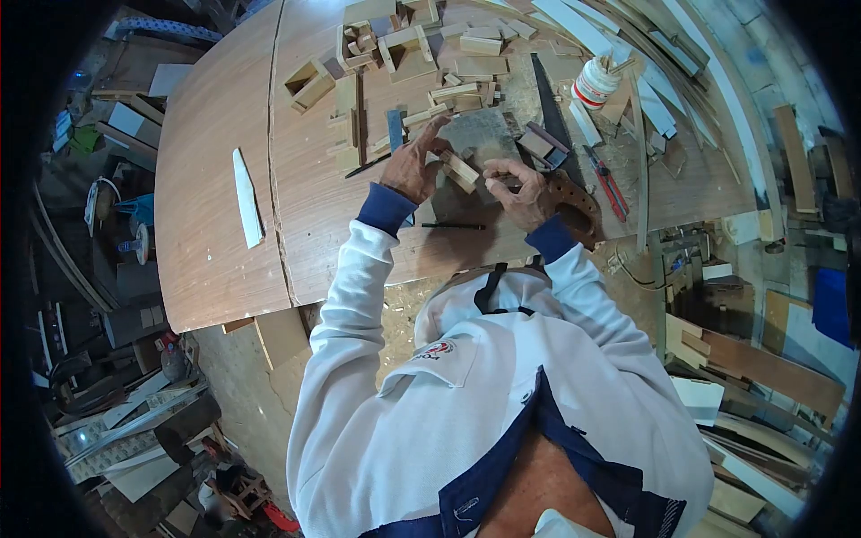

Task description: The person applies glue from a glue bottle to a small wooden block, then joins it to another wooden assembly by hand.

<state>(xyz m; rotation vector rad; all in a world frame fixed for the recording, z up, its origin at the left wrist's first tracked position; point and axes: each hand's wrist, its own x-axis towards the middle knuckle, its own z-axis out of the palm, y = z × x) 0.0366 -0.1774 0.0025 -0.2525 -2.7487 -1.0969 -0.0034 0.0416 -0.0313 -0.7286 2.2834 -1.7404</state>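
Note:
A small pale wooden block (pixel 461 172) lies at a slant in front of me, over a flat grey plate (pixel 480 134). My left hand (pixel 415 169) is at the block's left end, index finger stretched forward, the thumb side closed against the wood. Just right of the block is my right hand (pixel 523 190), its thumb and fingers curled together in a pinch. Whatever sits between those fingertips is too small to make out. A dark thin pencil-like stick (pixel 453 226) rests on the table near the front edge, below both hands.
Small wooden boxes (pixel 408 52) and offcuts lie across the back of the table (pixel 211 278). To the right are a white glue bottle (pixel 595 83), a dark saw blade (pixel 545 99), red-handled pliers (pixel 612 190) and a brown wooden handle (pixel 574 211). Long strips (pixel 664 103) line the right side.

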